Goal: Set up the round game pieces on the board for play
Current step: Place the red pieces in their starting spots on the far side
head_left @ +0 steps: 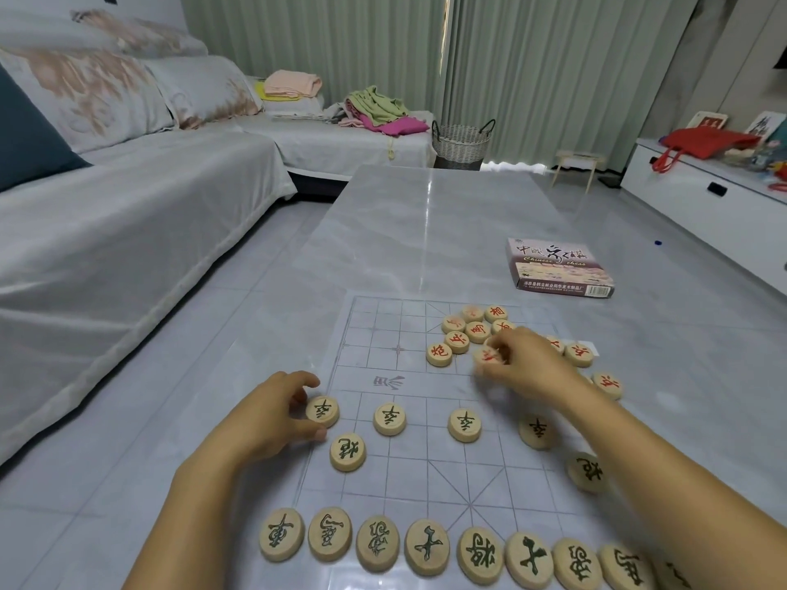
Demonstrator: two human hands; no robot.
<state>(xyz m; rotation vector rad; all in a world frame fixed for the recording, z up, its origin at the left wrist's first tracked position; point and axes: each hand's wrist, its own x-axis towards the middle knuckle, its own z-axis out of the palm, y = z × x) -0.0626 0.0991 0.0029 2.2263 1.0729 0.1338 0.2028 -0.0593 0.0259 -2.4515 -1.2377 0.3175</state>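
A clear plastic game board (396, 351) with a printed grid lies on the grey table. Round wooden pieces with dark-green characters stand in a row along its near edge (426, 547), with more of them spaced out on the lines above (464, 424). My left hand (272, 415) pinches the leftmost of these green pieces (322, 411) between thumb and fingers. Red-lettered pieces lie in a loose heap (468, 330) at the board's far right. My right hand (524, 364) is over that heap, fingers closed on a red piece (487, 357).
The game's box (560, 268) lies on the table beyond the board, to the right. A grey sofa (127, 198) runs along the left, a wicker basket (462, 142) stands past the table's far end, and a white cabinet (702, 193) lines the right.
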